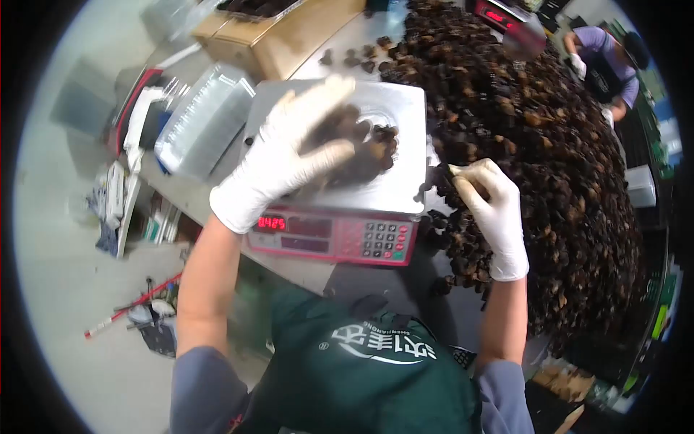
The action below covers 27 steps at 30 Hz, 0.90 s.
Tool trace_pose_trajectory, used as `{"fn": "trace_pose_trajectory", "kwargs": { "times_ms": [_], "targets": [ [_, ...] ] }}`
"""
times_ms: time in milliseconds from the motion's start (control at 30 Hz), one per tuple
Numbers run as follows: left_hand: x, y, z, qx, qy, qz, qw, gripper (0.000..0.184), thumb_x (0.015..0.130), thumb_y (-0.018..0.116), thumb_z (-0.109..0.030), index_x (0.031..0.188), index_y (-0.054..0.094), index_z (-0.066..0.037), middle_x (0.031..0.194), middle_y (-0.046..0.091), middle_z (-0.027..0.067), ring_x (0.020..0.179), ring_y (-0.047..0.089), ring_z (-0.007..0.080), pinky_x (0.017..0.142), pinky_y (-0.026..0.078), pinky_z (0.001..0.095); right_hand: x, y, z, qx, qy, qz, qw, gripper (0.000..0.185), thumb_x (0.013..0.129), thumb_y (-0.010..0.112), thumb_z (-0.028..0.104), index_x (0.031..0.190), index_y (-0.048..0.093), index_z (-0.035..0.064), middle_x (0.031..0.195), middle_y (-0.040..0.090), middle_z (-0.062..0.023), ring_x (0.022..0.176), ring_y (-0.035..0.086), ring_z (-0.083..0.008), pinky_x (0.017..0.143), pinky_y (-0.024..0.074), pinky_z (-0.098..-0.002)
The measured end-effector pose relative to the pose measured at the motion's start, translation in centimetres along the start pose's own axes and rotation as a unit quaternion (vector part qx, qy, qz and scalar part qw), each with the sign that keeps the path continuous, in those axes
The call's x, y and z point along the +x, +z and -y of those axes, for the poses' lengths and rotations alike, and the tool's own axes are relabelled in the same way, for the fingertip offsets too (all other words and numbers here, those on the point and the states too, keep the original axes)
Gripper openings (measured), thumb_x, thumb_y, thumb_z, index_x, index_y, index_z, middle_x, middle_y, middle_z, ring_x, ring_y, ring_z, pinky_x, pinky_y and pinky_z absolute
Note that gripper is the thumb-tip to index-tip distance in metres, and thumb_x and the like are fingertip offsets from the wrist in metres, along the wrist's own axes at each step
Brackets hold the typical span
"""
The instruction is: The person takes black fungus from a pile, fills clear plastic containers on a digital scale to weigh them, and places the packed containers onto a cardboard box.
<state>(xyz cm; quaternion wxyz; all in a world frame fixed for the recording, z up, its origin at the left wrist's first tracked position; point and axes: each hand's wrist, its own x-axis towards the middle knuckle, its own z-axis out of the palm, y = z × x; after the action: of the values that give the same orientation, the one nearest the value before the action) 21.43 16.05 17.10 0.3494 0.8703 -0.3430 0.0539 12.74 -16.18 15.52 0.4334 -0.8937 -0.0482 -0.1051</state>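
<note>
A white glove covers my left hand, which is over the left part of a steel scale pan, its fingers spread and blurred. Dark brown dried pieces lie on the pan beside it, seemingly in a clear container. The pink scale body shows red digits. To the right of the scale, my right hand, also gloved, is at the edge of a large heap of dark pieces. Its thumb and index finger are pinched together; what they hold, if anything, is too small to make out.
Stacked clear plastic containers stand left of the scale. Behind it is a cardboard box. Another scale stands at the far side. A person in a dark apron works beyond the heap at the upper right.
</note>
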Motion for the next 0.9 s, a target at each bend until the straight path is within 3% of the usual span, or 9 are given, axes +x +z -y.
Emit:
{"fn": "trace_pose_trajectory", "kwargs": {
  "times_ms": [100, 133, 267, 433, 567, 633, 667, 800, 900],
  "targets": [
    [-1.6, -3.0, 0.7, -0.079, -0.011, -0.085, 0.993, 0.057, 0.100, 0.066, -0.024, 0.151, 0.050, -0.005, 0.154, 0.051, 0.0107, 0.145, 0.042, 0.0234, 0.122, 0.029, 0.0369, -3.2, -2.2, -3.0, -0.135, -0.044, 0.131, 0.981, 0.014, 0.082, 0.074, 0.003, 0.096, 0.074, 0.0022, 0.086, 0.068, -0.0096, 0.069, 0.066, -0.0213, 0.065, 0.0522, -0.0322],
    [-2.5, -4.1, 1.2, -0.058, -0.036, -0.113, 0.991, 0.055, 0.100, 0.066, -0.022, 0.150, 0.051, -0.005, 0.151, 0.054, 0.0094, 0.142, 0.045, 0.0217, 0.120, 0.031, 0.0362, -4.1, -2.9, -2.8, -0.176, 0.056, 0.195, 0.963, 0.023, 0.080, 0.076, 0.004, 0.102, 0.074, 0.0033, 0.089, 0.069, -0.0099, 0.072, 0.068, -0.0227, 0.067, 0.0542, -0.0336],
    [-6.9, -7.2, 3.6, -0.060, -0.159, -0.188, 0.967, 0.047, 0.100, 0.067, -0.015, 0.144, 0.057, -0.005, 0.140, 0.063, 0.0049, 0.128, 0.057, 0.0176, 0.113, 0.042, 0.0330, -5.8, -3.5, -4.4, -0.143, 0.058, 0.131, 0.979, 0.039, 0.080, 0.076, -0.001, 0.119, 0.071, 0.0020, 0.089, 0.068, -0.0088, 0.072, 0.065, -0.0154, 0.069, 0.0537, -0.0277],
    [-11.7, -7.6, 5.6, -0.155, -0.287, -0.223, 0.919, 0.039, 0.099, 0.065, -0.009, 0.137, 0.062, -0.001, 0.133, 0.066, 0.0096, 0.120, 0.062, 0.0156, 0.109, 0.044, 0.0307, -4.0, -2.4, -3.9, -0.053, 0.108, 0.103, 0.987, 0.037, 0.089, 0.070, -0.001, 0.126, 0.068, -0.0023, 0.101, 0.072, -0.0075, 0.082, 0.065, -0.0097, 0.079, 0.0552, -0.0259],
    [-12.4, -5.4, 4.9, -0.190, -0.339, -0.143, 0.910, 0.032, 0.099, 0.067, -0.016, 0.127, 0.066, 0.000, 0.099, 0.071, 0.0049, 0.080, 0.063, 0.0085, 0.075, 0.051, 0.0249, -1.3, -0.1, -2.9, 0.057, 0.133, 0.117, 0.983, 0.038, 0.094, 0.068, 0.005, 0.131, 0.065, -0.0019, 0.106, 0.072, -0.0072, 0.086, 0.066, -0.0103, 0.080, 0.0551, -0.0261],
    [-11.9, -3.9, 4.3, -0.213, -0.365, -0.072, 0.903, 0.027, 0.099, 0.066, -0.017, 0.119, 0.066, 0.002, 0.089, 0.071, 0.0080, 0.064, 0.063, 0.0094, 0.062, 0.051, 0.0247, 0.6, 1.3, -0.7, 0.129, 0.161, 0.118, 0.971, 0.040, 0.097, 0.065, 0.009, 0.135, 0.061, -0.0034, 0.109, 0.072, -0.0084, 0.088, 0.066, -0.0105, 0.079, 0.0546, -0.0252],
    [-11.1, -3.5, 3.3, -0.210, -0.398, -0.038, 0.892, 0.025, 0.099, 0.065, -0.017, 0.115, 0.066, 0.002, 0.084, 0.071, 0.0087, 0.059, 0.062, 0.0101, 0.057, 0.051, 0.0248, 1.5, 2.1, -0.1, 0.186, 0.166, 0.113, 0.962, 0.036, 0.098, 0.064, 0.009, 0.132, 0.063, -0.0039, 0.104, 0.072, -0.0084, 0.082, 0.066, -0.0092, 0.072, 0.0539, -0.0236],
    [-10.9, -1.8, 4.5, -0.237, -0.369, -0.061, 0.897, 0.012, 0.096, 0.063, -0.007, 0.102, 0.062, 0.003, 0.075, 0.070, 0.0107, 0.050, 0.061, 0.0119, 0.043, 0.048, 0.0270, 4.9, 5.2, 0.5, 0.245, 0.233, 0.136, 0.931, 0.021, 0.098, 0.064, 0.011, 0.114, 0.067, -0.0027, 0.086, 0.069, -0.0048, 0.058, 0.059, -0.0071, 0.051, 0.0456, -0.0219],
    [-10.6, -1.3, 4.7, -0.272, -0.399, -0.072, 0.873, 0.013, 0.093, 0.063, -0.001, 0.104, 0.060, 0.003, 0.075, 0.070, 0.0128, 0.048, 0.061, 0.0126, 0.042, 0.048, 0.0272, 5.9, 6.4, 1.3, 0.161, 0.246, 0.129, 0.947, 0.013, 0.096, 0.067, 0.012, 0.101, 0.066, -0.0005, 0.075, 0.065, -0.0015, 0.054, 0.055, -0.0057, 0.048, 0.0436, -0.0215]
  ]
}}
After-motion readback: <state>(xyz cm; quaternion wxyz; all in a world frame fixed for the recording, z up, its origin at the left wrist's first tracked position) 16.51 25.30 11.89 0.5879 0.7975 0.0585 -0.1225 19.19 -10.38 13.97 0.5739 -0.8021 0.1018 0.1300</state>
